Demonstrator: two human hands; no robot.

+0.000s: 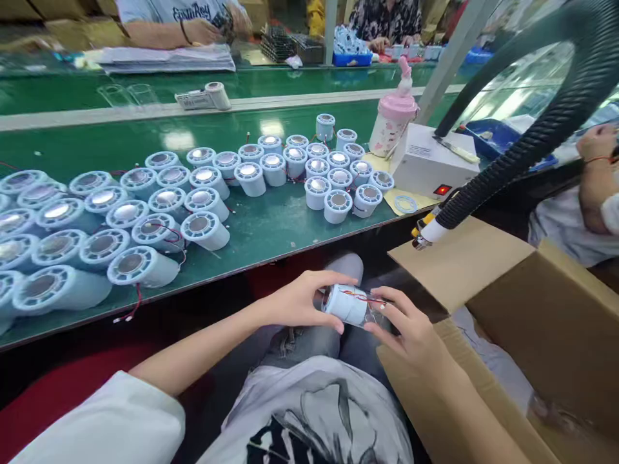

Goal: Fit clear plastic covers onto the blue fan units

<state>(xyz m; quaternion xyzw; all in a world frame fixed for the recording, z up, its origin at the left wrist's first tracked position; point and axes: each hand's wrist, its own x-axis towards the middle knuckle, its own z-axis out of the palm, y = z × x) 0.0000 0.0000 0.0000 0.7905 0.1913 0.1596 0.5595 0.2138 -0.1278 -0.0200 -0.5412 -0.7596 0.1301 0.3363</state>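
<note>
Pale-blue cylinder (351, 306) lying aslant between the fingers of 2 hands — thin wires (355, 294), some red, along its upper side, clear sleeve (371, 315) around it. Left hand (309, 299) grasps one end, thumb nearside, fingers farside; right hand (411, 325) — fingers bent — holds the sleeve's other end.

A factory assembly floor, by the look of it: a long green workbench (271, 222) bears rows of identical pale-blue wired units (206, 232), other people (164, 33) are busy across and beside it, a thick black corrugated hose (546, 116) arches over a white box (420, 161) with a red switch (442, 189), and an open carton (546, 316) stands close by
</note>
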